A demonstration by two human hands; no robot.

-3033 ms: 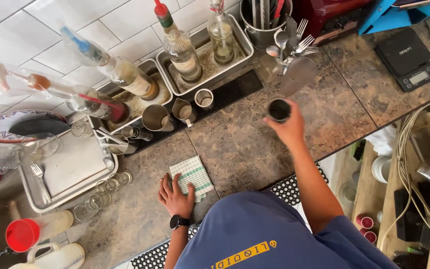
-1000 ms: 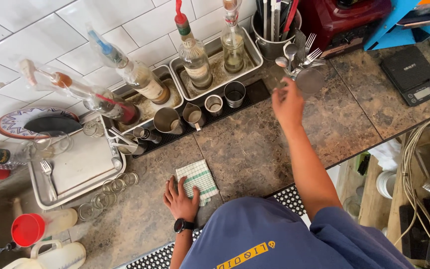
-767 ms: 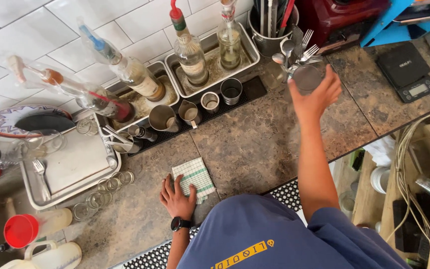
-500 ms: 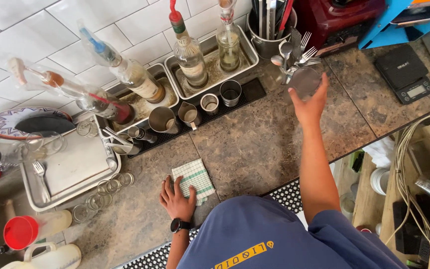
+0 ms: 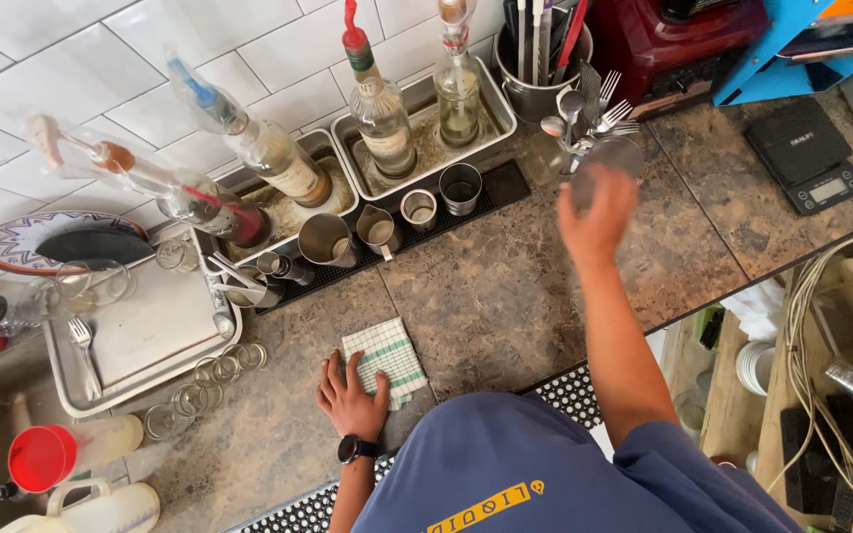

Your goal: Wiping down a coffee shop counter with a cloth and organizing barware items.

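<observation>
**Glass in a raised hand, cloth under a flat one**

Checked green-and-white cloth (image 5: 383, 361) lies near the front edge of the counter (image 5: 505, 296), folded into a small soft square. The left hand (image 5: 349, 395) rests on it with fingers spread and palm down, pressing rather than gripping; a dark watch (image 5: 356, 449) sits on that wrist. Being limp and light, the cloth would take a pinch anywhere along its border.

Further in, over the middle of the counter towards its right half, the right hand (image 5: 599, 212) is lifted and curled round what looks like a clear drinking glass (image 5: 612, 160). The hand and glass are motion-blurred, so I cannot be sure how firmly the fingers close; they seem to wrap the lower wall from behind. A glass like this is probably light, rigid, smooth and breakable, and slippery if wet, so the safest hold is round the body with thumb opposite the fingers, not by the rim.

Just beyond the glass stand loose forks and spoons (image 5: 596, 104) beside a steel utensil pot (image 5: 542, 69) at the back edge. Left of them, along the back, a dark bar mat (image 5: 491, 192) carries small metal cups (image 5: 460, 188) and jugs, with two steel trays behind holding pourer-topped bottles (image 5: 379, 109). In the far right corner lie a black scale (image 5: 807, 153) and a red appliance (image 5: 673, 44). At the left edge a metal tray (image 5: 135, 331) sits by small jars (image 5: 204, 380).
</observation>
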